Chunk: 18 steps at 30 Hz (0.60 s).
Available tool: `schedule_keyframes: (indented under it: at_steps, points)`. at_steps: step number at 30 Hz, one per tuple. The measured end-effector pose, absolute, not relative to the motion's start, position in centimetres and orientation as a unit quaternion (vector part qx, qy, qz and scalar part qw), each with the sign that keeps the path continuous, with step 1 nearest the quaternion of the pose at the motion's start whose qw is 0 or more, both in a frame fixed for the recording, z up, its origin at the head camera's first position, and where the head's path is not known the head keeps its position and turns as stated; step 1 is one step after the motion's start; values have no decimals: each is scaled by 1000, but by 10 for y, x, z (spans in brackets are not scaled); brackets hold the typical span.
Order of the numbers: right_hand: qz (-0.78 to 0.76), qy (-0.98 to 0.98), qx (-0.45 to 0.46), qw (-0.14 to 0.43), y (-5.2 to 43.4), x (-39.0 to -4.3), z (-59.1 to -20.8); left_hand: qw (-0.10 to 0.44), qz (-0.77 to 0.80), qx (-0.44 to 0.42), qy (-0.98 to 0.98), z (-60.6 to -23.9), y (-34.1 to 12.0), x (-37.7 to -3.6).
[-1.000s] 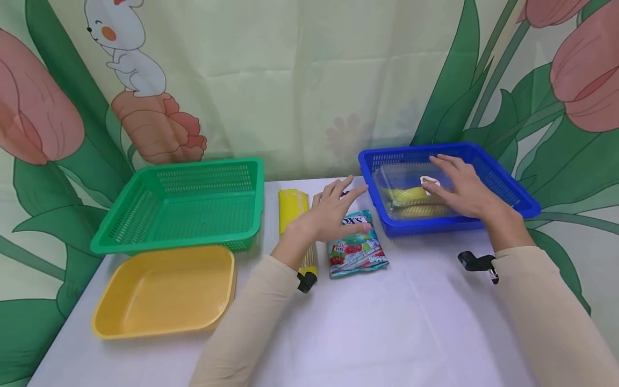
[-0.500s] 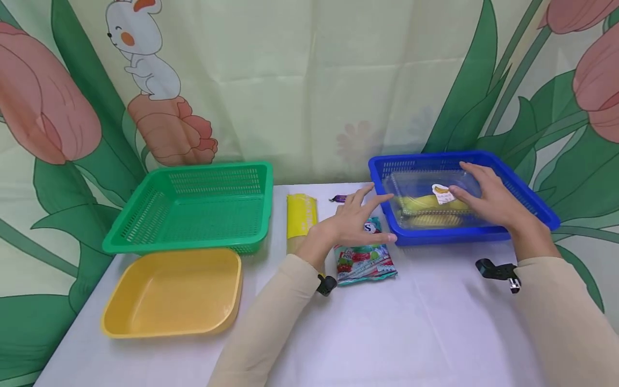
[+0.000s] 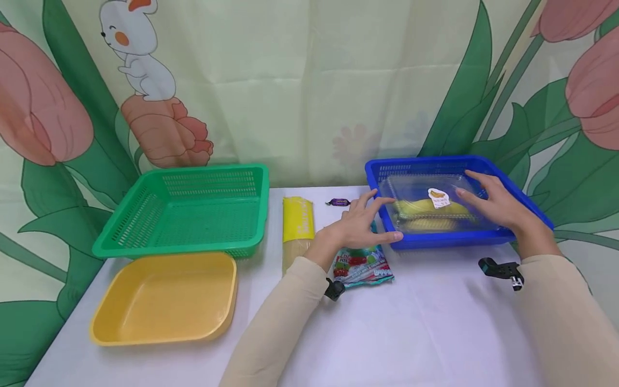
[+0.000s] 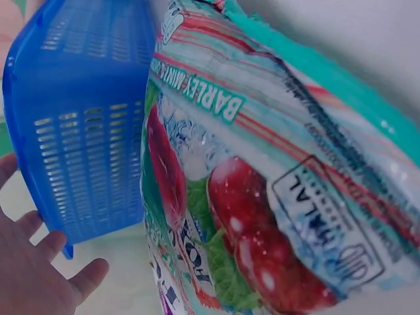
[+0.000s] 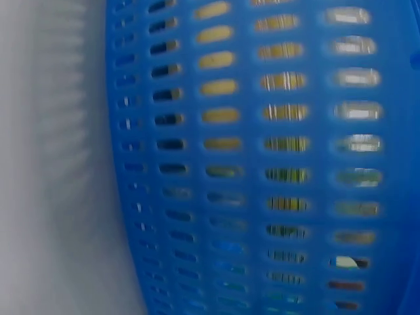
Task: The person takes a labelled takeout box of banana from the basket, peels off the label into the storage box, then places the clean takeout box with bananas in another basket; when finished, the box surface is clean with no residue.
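**Both hands at the blue basket**

While the left hand (image 3: 359,226) reaches across the white surface (image 3: 425,328), its fingers (image 3: 374,202) are spread and nearly straight, grasping nothing; the thumb tip lies against the near left corner of the blue perforated plastic basket (image 3: 488,161), and the fingertips come up to that basket's left wall. Under this hand's wrist lies a teal, red-printed sweet packet (image 3: 364,267), flat on the surface just in front of the basket's near left corner; the left wrist view shows the same packet (image 4: 275,197) large and close, with the blue basket (image 4: 79,125) beside it and the hand (image 4: 33,275) at the lower left edge.

The right hand (image 3: 498,204) is inside the basket, fingers extended and released, resting on the right part of a clear plastic lidded box of yellow bananas (image 3: 425,207). That box sits in the basket and bears a small white banana sticker (image 3: 438,197) on top. The right wrist view shows only the basket's slotted blue wall (image 5: 262,164), blurred, with yellow showing through the slots.

Left of the left hand lies a long yellow packet (image 3: 297,226), and behind the hand a small purple wrapped sweet (image 3: 338,202). Further left stand a green perforated plastic basket (image 3: 184,209) and, in front of it, a yellow plastic tray (image 3: 164,298).
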State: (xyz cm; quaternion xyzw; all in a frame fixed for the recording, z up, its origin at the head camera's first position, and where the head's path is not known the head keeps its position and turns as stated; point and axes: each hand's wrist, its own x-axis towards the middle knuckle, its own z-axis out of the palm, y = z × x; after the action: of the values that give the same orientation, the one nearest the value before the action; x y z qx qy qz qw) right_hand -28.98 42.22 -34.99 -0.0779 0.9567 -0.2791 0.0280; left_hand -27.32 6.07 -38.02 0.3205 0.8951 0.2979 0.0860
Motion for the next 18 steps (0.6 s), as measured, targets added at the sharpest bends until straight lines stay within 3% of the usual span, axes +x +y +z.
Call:
schedule_keyframes:
  at_steps: [13, 18]
  points:
    - [-306, 940, -33, 150, 443, -296, -344, 90, 296, 317, 896, -372, 66, -277]
    - [-308, 936, -34, 169, 440, -301, -345, 85, 259, 309, 911, -372, 62, -276]
